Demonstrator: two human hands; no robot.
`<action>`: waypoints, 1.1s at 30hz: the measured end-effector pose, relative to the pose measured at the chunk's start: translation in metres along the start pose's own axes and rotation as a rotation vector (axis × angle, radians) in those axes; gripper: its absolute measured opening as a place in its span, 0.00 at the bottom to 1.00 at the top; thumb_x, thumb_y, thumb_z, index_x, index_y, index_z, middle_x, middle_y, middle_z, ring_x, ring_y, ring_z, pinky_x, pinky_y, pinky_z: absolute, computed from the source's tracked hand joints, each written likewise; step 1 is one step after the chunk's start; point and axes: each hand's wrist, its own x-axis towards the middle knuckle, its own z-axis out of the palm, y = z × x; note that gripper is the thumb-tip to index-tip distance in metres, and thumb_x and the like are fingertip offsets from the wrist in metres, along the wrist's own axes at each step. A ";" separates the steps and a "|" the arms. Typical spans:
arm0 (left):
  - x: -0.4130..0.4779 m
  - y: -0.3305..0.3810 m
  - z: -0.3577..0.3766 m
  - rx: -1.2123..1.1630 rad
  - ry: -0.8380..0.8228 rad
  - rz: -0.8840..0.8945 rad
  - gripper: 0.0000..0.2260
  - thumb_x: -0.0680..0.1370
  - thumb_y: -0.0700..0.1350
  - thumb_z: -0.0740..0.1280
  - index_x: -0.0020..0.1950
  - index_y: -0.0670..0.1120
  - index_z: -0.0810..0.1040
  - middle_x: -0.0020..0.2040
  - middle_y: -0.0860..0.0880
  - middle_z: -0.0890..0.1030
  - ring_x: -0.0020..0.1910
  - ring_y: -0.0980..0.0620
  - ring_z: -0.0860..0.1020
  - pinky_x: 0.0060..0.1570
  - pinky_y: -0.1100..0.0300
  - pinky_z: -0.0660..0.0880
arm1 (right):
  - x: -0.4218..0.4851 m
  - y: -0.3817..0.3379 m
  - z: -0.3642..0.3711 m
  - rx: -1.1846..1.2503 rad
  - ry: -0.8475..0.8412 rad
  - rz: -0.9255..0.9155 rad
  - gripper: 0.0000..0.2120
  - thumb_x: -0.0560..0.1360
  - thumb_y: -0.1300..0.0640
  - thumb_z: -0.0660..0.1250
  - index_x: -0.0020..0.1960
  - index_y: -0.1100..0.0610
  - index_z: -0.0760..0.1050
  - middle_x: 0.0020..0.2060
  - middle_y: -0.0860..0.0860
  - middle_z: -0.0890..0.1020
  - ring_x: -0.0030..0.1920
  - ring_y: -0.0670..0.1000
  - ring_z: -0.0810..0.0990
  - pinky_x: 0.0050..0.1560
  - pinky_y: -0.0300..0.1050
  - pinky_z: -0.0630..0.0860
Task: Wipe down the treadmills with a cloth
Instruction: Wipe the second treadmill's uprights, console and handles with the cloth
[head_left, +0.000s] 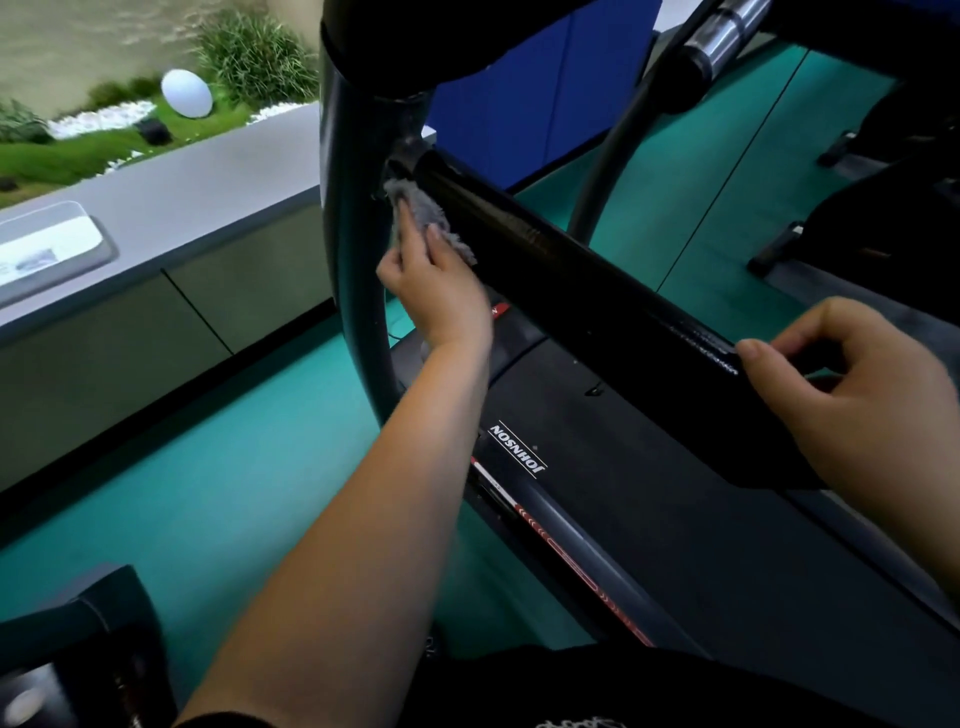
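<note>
Left grip (436, 291) is up at 11 o'clock, clamped on the grey cloth (427, 209), fingers pressing it against the black rail (597, 280) right where the rail meets the post (353, 234). Right grip (857, 405) is out at 3 o'clock, closed around the rail's near end, thumb lying on top. The rail runs diagonally between my two grips. Below it, at 5 o'clock, the treadmill deck (675, 519) shows a JOHNSON label. Green floor (260, 467) spreads out at 8 o'clock.
</note>
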 end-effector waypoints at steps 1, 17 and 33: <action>0.006 -0.005 -0.003 0.034 -0.071 -0.079 0.18 0.82 0.44 0.56 0.73 0.44 0.68 0.52 0.43 0.69 0.45 0.51 0.72 0.53 0.57 0.73 | 0.000 -0.001 0.000 0.004 0.003 0.008 0.11 0.72 0.45 0.67 0.38 0.50 0.71 0.35 0.50 0.80 0.34 0.58 0.80 0.36 0.57 0.80; 0.037 0.017 -0.014 0.456 -0.025 0.444 0.15 0.80 0.43 0.58 0.64 0.49 0.77 0.62 0.41 0.69 0.57 0.44 0.72 0.53 0.60 0.69 | -0.001 0.000 0.003 -0.012 0.042 0.001 0.09 0.72 0.45 0.68 0.38 0.46 0.71 0.34 0.49 0.79 0.33 0.56 0.79 0.29 0.51 0.76; 0.087 0.024 -0.030 0.825 -0.040 0.743 0.16 0.77 0.54 0.59 0.57 0.51 0.81 0.58 0.45 0.70 0.56 0.51 0.62 0.49 0.59 0.66 | 0.001 0.004 0.003 0.050 0.057 0.003 0.08 0.71 0.47 0.69 0.37 0.45 0.72 0.33 0.49 0.79 0.33 0.56 0.79 0.33 0.47 0.73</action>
